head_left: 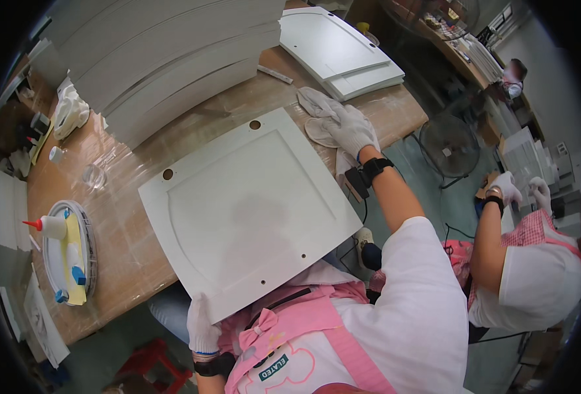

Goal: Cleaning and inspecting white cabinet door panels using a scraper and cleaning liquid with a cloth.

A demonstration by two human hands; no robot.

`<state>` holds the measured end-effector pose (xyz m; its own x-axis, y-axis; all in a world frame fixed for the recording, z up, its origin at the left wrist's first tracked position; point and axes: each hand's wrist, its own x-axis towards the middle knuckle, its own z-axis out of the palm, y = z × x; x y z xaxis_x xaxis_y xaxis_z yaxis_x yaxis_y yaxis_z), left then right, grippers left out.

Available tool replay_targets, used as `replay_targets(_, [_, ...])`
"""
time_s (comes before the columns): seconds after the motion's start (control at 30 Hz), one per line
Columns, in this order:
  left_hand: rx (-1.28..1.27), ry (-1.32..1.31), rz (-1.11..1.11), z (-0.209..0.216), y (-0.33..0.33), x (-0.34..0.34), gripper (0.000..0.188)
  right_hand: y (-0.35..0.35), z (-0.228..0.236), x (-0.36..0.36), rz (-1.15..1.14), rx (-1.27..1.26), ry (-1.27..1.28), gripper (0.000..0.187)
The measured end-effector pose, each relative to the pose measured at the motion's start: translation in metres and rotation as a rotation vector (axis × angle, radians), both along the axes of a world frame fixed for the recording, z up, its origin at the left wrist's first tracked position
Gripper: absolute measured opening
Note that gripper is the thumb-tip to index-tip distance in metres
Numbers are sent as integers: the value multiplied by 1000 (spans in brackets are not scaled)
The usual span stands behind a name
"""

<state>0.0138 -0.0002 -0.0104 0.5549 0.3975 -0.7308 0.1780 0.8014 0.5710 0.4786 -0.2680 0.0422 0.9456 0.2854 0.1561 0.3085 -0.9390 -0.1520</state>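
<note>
A white cabinet door with a raised arched border lies tilted across the table's near edge and my lap. It has two round holes along its far edge and two small ones near its close edge. My left hand, in a white glove, grips the door's near left corner; its thumb is on top and the other fingers are mostly hidden. To the right of the door, my gloved right hand is closed on a pale grey cloth lying on the table. Part of the cloth hangs below that hand.
A tall stack of white panels stands at the far left, more white doors at the back. A round lid on the left holds a red-tipped bottle. A fan and a co-worker are on the right.
</note>
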Motion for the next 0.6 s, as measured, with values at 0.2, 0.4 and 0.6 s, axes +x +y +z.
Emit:
replay_targets(0.2, [-8, -80, 2, -4, 3, -2, 27, 12, 40, -23, 23, 472, 29, 36])
replay_targets(0.4, [218, -132, -137, -48, 17, -25, 38, 63, 98, -182, 808, 631, 85, 44])
replay_targets(0.6, [-246, -381, 4, 4, 1, 8, 41, 133, 11, -283, 1289, 421, -109, 43])
